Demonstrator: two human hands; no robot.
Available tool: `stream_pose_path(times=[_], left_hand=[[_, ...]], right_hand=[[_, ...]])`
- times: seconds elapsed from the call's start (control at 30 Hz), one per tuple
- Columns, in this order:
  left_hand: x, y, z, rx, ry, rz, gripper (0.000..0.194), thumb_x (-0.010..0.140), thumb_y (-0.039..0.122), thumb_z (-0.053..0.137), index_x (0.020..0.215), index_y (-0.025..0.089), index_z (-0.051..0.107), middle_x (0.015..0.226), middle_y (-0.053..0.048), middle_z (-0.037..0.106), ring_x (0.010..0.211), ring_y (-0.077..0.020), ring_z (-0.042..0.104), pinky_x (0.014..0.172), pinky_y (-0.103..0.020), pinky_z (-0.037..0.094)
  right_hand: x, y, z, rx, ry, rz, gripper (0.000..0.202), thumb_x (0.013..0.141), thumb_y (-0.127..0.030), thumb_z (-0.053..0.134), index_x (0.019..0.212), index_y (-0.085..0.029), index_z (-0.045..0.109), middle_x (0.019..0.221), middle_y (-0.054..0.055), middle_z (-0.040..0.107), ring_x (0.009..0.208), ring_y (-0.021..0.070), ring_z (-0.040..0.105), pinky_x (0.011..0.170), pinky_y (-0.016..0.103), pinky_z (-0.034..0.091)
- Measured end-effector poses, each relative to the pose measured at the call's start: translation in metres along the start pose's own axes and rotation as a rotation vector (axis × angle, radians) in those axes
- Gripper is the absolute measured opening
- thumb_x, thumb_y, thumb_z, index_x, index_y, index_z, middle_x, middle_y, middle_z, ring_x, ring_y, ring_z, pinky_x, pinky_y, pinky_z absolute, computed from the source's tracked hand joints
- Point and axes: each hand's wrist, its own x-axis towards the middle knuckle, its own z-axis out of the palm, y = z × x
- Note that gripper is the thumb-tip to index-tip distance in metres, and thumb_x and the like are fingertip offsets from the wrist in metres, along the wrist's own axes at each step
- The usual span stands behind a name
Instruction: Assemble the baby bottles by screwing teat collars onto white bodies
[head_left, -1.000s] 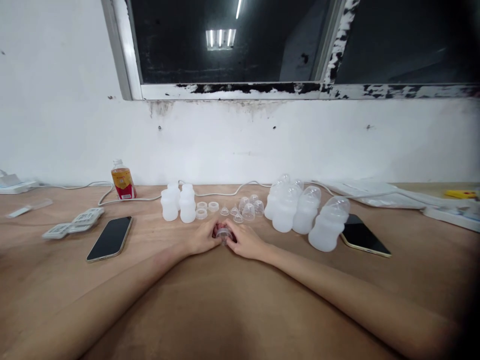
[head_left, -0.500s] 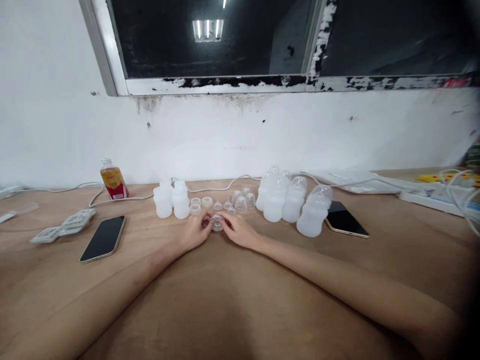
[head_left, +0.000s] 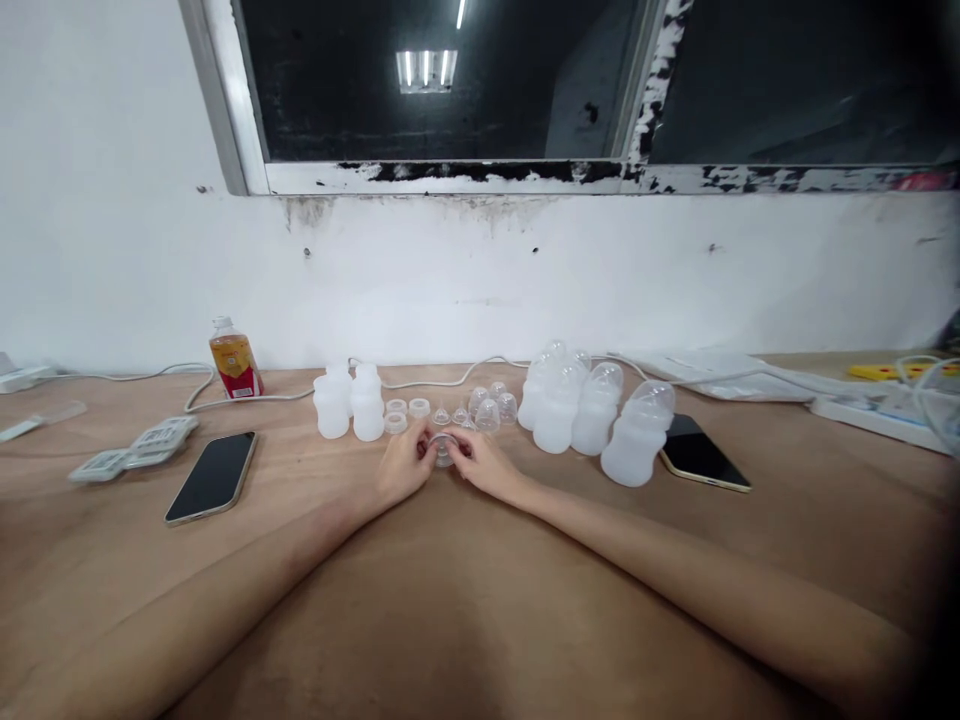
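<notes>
Between my two hands, low over the middle of the table, is a small clear ring-shaped piece (head_left: 444,452). My left hand (head_left: 409,464) has its fingers closed on the left side of it, and my right hand (head_left: 484,463) grips its right side. Just behind them lie white rings (head_left: 395,422), small clear nipples (head_left: 441,416) and several clear domed caps (head_left: 487,415). Uncapped frosted bottles (head_left: 367,403) stand behind my left hand. To the right are several frosted bottles with clear domed caps (head_left: 636,437).
On the left lie a phone (head_left: 211,478) and pale flat packs (head_left: 163,438), with a drink bottle (head_left: 235,360) behind. Another phone (head_left: 703,453) is right of the capped bottles. A white cable (head_left: 442,383) runs along the back; a power strip (head_left: 885,422) lies far right.
The whole view has shifted slightly, so things appear a little further right and lower. Both hands keep hold of the clear piece, with hardly any change in their grip.
</notes>
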Motion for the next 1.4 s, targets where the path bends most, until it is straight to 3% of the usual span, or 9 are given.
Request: stream_pose_path(times=[0.3, 0.43, 0.6, 0.8, 1.0, 1.2, 1.4], left_hand=[[-0.002, 0.000, 0.001, 0.081, 0.026, 0.036, 0.006, 0.078, 0.022, 0.038, 0.080, 0.019, 0.042, 0.059, 0.003, 0.047, 0.052, -0.0102, 0.046, 0.050, -0.022, 0.035], [-0.002, 0.003, -0.002, 0.030, 0.014, 0.017, 0.007, 0.077, 0.025, 0.039, 0.080, 0.019, 0.043, 0.059, 0.004, 0.048, 0.050, -0.0096, 0.046, 0.050, -0.022, 0.037], [-0.002, 0.000, 0.000, -0.115, -0.004, -0.012, 0.014, 0.072, 0.020, 0.044, 0.085, 0.020, 0.038, 0.070, 0.003, 0.051, 0.055, -0.0083, 0.050, 0.052, -0.021, 0.040], [0.000, -0.003, 0.002, -0.123, 0.018, 0.024, 0.018, 0.068, 0.016, 0.045, 0.080, 0.020, 0.032, 0.067, 0.005, 0.045, 0.055, -0.0084, 0.046, 0.053, -0.021, 0.039], [-0.003, 0.003, 0.002, 0.004, 0.005, 0.036, 0.017, 0.068, 0.019, 0.045, 0.074, 0.020, 0.030, 0.061, 0.006, 0.038, 0.052, -0.0089, 0.040, 0.049, -0.021, 0.033], [-0.006, 0.005, -0.002, 0.142, -0.059, 0.043, 0.016, 0.073, 0.024, 0.043, 0.086, 0.020, 0.034, 0.067, 0.002, 0.049, 0.057, -0.0132, 0.049, 0.052, -0.023, 0.034], [-0.004, 0.015, -0.015, 0.455, -0.218, 0.112, 0.020, 0.077, 0.022, 0.036, 0.097, 0.018, 0.039, 0.074, -0.004, 0.057, 0.063, -0.0178, 0.055, 0.054, -0.026, 0.037]], right_hand=[[-0.002, -0.004, -0.001, -0.021, 0.004, 0.005, 0.026, 0.083, -0.028, 0.033, 0.094, -0.016, 0.053, 0.055, -0.001, 0.052, 0.051, 0.0113, 0.047, 0.054, 0.022, 0.036], [-0.002, -0.004, -0.001, -0.030, 0.016, -0.025, 0.023, 0.082, -0.025, 0.034, 0.091, -0.016, 0.053, 0.063, 0.000, 0.054, 0.056, 0.0111, 0.048, 0.056, 0.022, 0.037], [-0.002, -0.003, -0.001, 0.004, 0.014, -0.023, 0.031, 0.081, -0.021, 0.035, 0.111, -0.018, 0.045, 0.080, 0.003, 0.059, 0.066, 0.0122, 0.052, 0.066, 0.026, 0.040], [-0.002, 0.004, 0.002, 0.015, -0.002, -0.037, 0.037, 0.076, -0.017, 0.039, 0.112, -0.017, 0.047, 0.076, 0.003, 0.060, 0.065, 0.0121, 0.051, 0.065, 0.026, 0.042], [-0.002, -0.001, -0.001, 0.008, -0.015, -0.074, 0.038, 0.073, -0.011, 0.038, 0.109, -0.018, 0.050, 0.078, 0.001, 0.060, 0.060, 0.0104, 0.049, 0.063, 0.024, 0.040], [-0.002, -0.001, -0.003, -0.001, -0.040, -0.073, 0.034, 0.075, -0.013, 0.038, 0.106, -0.017, 0.051, 0.081, 0.002, 0.060, 0.061, 0.0101, 0.049, 0.063, 0.023, 0.039], [-0.001, 0.002, 0.000, -0.005, -0.100, -0.108, 0.019, 0.076, -0.016, 0.038, 0.081, -0.015, 0.057, 0.065, 0.001, 0.055, 0.057, 0.0108, 0.047, 0.056, 0.023, 0.038]])
